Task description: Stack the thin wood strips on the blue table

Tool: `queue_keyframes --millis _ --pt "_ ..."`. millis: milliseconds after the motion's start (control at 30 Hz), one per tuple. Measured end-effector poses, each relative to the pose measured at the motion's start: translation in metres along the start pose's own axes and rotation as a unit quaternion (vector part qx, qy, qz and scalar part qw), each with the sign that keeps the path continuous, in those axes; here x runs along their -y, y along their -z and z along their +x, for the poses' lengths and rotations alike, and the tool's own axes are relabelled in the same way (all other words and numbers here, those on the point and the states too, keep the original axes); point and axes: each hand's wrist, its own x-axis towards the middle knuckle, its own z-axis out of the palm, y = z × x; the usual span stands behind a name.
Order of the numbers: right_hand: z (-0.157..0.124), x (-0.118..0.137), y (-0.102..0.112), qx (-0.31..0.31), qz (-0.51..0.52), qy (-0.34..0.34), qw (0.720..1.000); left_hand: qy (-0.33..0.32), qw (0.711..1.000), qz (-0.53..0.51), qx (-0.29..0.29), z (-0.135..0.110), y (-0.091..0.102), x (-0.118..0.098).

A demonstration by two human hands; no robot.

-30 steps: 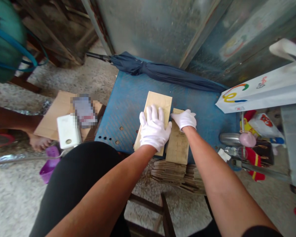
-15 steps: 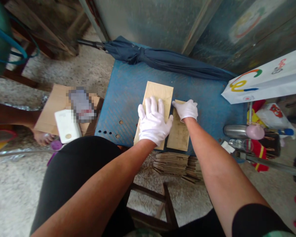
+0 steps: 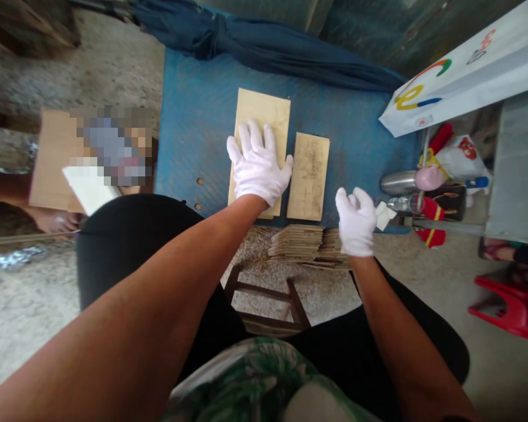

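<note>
Mid-frame, the left hand (image 3: 260, 166) lies spread on the left board (image 3: 268, 109). The right board (image 3: 308, 176), long axis up-frame, lies between hands, nearer the left. Right of centre, the right hand (image 3: 356, 223) is half-curled, apparently empty.

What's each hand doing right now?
Left hand: open, resting on the larger wooden board.
Right hand: partly curled, nothing visibly held.
</note>
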Motion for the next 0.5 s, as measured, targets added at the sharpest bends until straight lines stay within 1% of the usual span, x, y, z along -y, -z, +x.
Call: queue_keyframes --millis 33,67,133,200,267,300,367,500 --pt "-0.022 -0.01 0.007 0.006 -0.011 -0.02 1.0 0.002 1.0 -0.004 0.003 0.0 0.001 0.0" --pt "-0.045 -0.021 0.013 0.029 -0.027 -0.034 0.999 0.002 1.0 -0.009 0.005 -0.001 0.001 -0.001" --pt "-0.092 -0.04 0.016 0.054 -0.086 -0.06 0.993 0.0 1.0 -0.019 0.005 0.0 0.001 -0.001" --pt "-0.132 -0.056 0.011 0.075 -0.135 -0.081 0.985 -0.002 1.0 -0.019 0.001 0.001 -0.001 -0.001" --pt "-0.162 -0.068 0.0 0.092 -0.143 -0.094 0.981 -0.003 1.0 -0.01 -0.009 0.003 -0.004 0.0" --pt "-0.171 -0.072 -0.007 0.105 -0.142 -0.09 0.98 -0.004 1.0 -0.006 -0.014 0.004 -0.006 0.0" --pt "-0.181 -0.077 -0.019 0.122 -0.15 -0.076 0.978 -0.003 1.0 0.0 -0.022 0.005 -0.009 0.001" --pt "-0.177 -0.078 -0.034 0.11 -0.207 -0.039 0.971 -0.007 1.0 0.001 -0.027 0.005 -0.011 0.001"
